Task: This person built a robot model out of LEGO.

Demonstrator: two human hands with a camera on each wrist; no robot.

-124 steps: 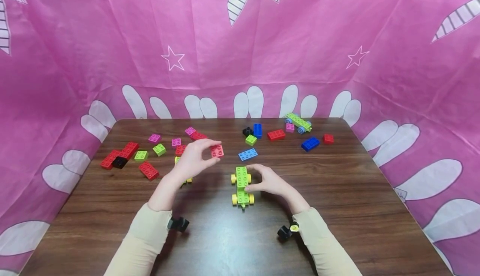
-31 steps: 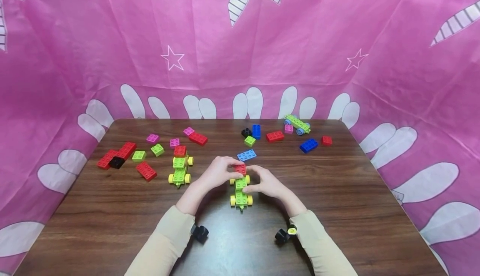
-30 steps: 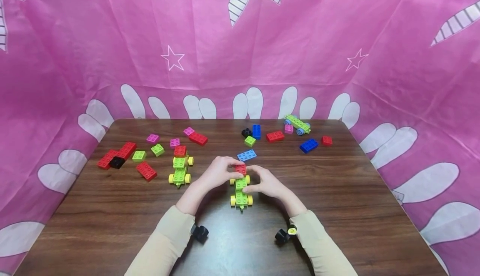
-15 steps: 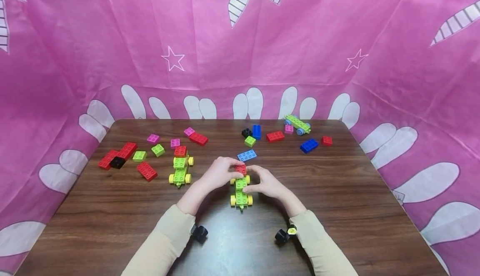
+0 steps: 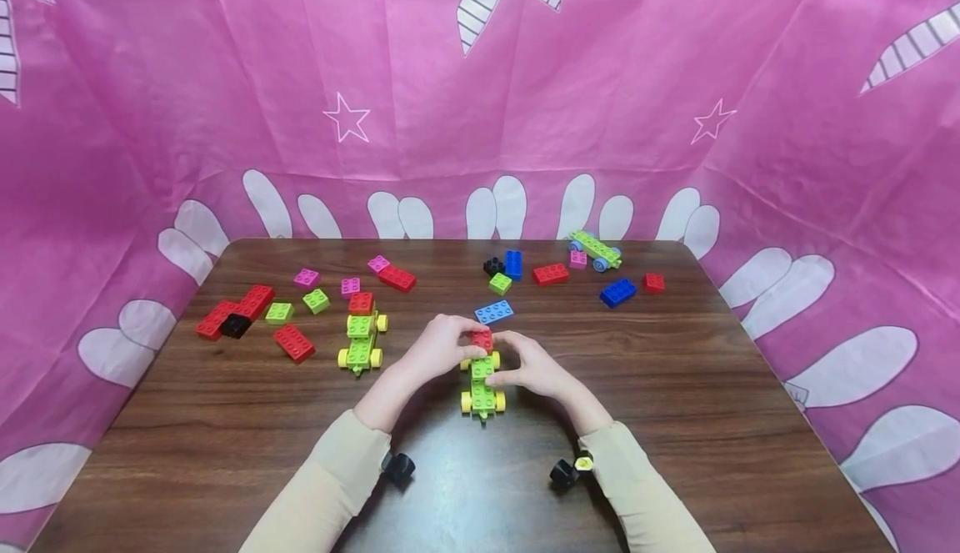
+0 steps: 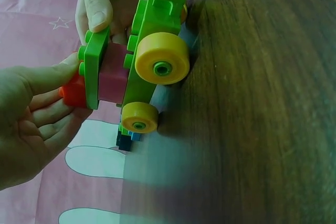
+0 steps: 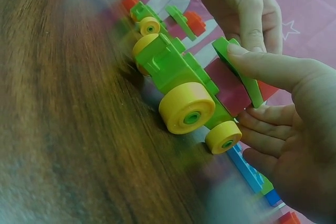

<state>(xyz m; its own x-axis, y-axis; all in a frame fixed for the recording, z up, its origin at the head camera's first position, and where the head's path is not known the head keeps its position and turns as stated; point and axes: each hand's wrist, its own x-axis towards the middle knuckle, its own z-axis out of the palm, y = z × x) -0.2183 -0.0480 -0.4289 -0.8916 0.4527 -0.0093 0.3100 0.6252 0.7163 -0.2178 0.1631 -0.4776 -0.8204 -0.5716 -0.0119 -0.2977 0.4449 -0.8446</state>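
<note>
My left hand [image 5: 437, 346] pinches a small red brick [image 5: 482, 339] between thumb and fingers. The brick sits at the far end of a long, thin green building plate [image 6: 94, 69]. Beneath that plate a magenta brick [image 7: 224, 85] stands on a green wheeled base [image 7: 168, 69] with yellow wheels. My right hand [image 5: 537, 365] holds the green plate from the right, its thumb on the near end and its fingers by the far side. To the left stands a similar car [image 5: 360, 344], with a red brick on its raised green plate.
Loose red, green, magenta and black bricks lie at the left, including a red brick [image 5: 294, 343]. Behind my hands is a light-blue plate [image 5: 493, 312]. A green base with blue wheels [image 5: 596, 248] stands at the back right, near a blue brick [image 5: 618, 292].
About four seconds ago my left hand held the red brick in the air to the left; now it is on the green plate's far end. During the last second hardly anything has moved.
</note>
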